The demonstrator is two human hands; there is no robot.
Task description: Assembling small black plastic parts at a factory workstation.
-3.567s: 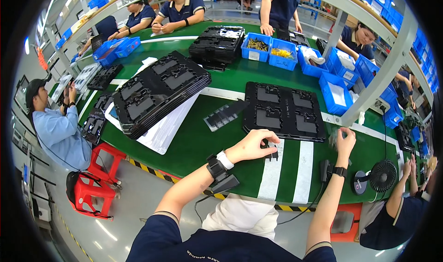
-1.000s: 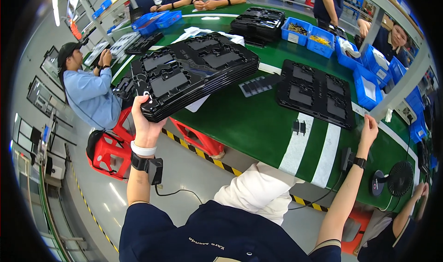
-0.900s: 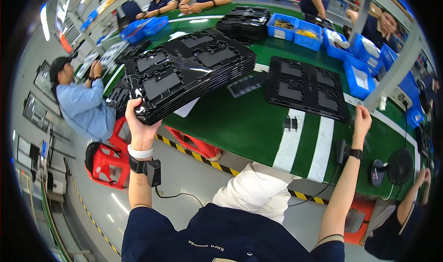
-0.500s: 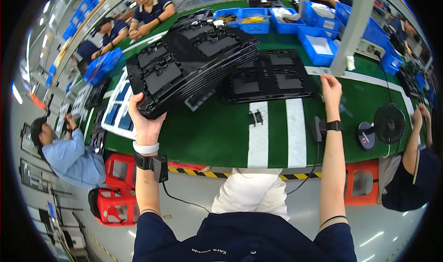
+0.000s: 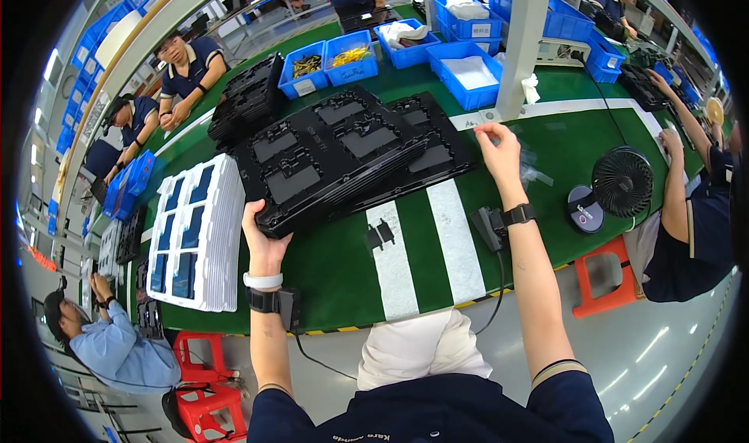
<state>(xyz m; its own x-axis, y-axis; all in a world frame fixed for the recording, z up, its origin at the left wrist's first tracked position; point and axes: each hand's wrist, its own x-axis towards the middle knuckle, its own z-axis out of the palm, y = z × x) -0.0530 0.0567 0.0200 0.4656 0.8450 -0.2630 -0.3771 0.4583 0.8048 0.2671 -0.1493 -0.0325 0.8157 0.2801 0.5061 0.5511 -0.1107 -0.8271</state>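
Note:
My left hand grips the near left corner of a stack of black plastic trays, thumb on top and fingers at its side. The trays have rectangular recesses. The stack lies aslant and partly covers another black tray on the green table. My right hand is closed in a pinch beside that tray's right edge, near the foot of a grey post. Whatever its fingertips hold, if anything, is too small to make out. A small black part lies on a white stripe in front of the trays.
White trays with dark blue panels are stacked at left. More black trays stand behind. Blue bins line the back beside the grey post. A black fan stands at right. Other people work around the table.
The stack of black trays has come down and to the right over the tray on the table, my left hand still on its corner. My right hand stays pinched. The view has shifted.

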